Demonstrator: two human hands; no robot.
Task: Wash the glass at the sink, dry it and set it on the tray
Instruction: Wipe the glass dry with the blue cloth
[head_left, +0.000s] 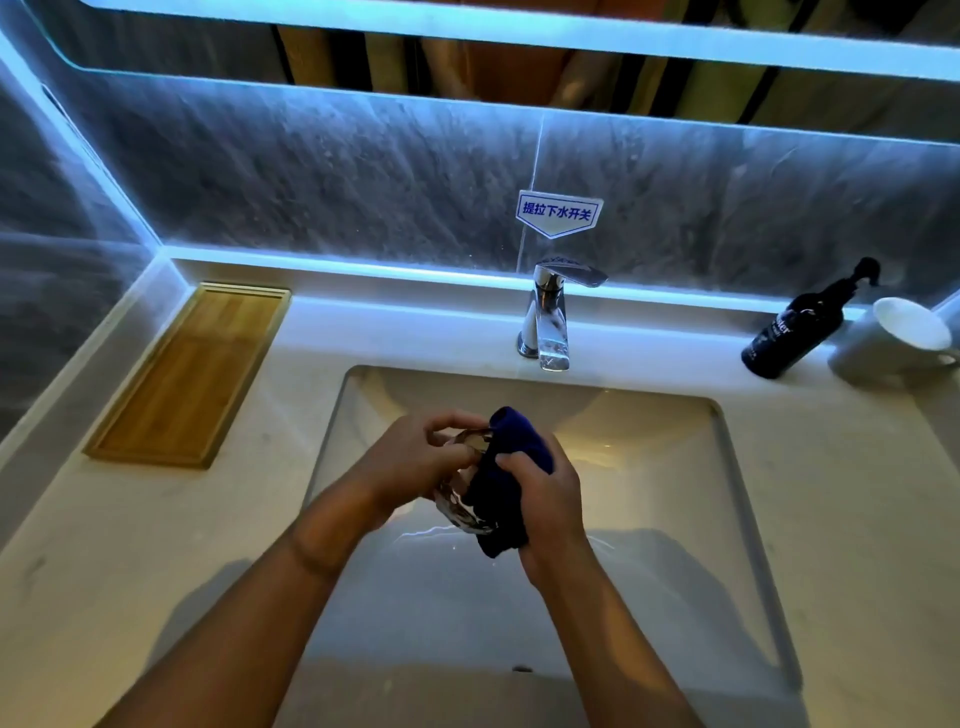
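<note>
Over the white sink basin (649, 467) I hold a clear glass (462, 506) lying on its side. My left hand (415, 462) grips it around the rim end. My right hand (545, 493) presses a dark blue cloth (514, 447) against the glass, and the cloth wraps over much of it. A wooden tray (192, 374) lies on the counter at the far left, with nothing on it. No water comes from the chrome faucet (550, 317) behind the basin.
A black pump bottle (800, 327) and a white mug (893, 338) stand at the back right of the counter. A small blue-and-white sign (558, 213) is stuck on the grey wall above the faucet. A lit mirror edge runs across the top.
</note>
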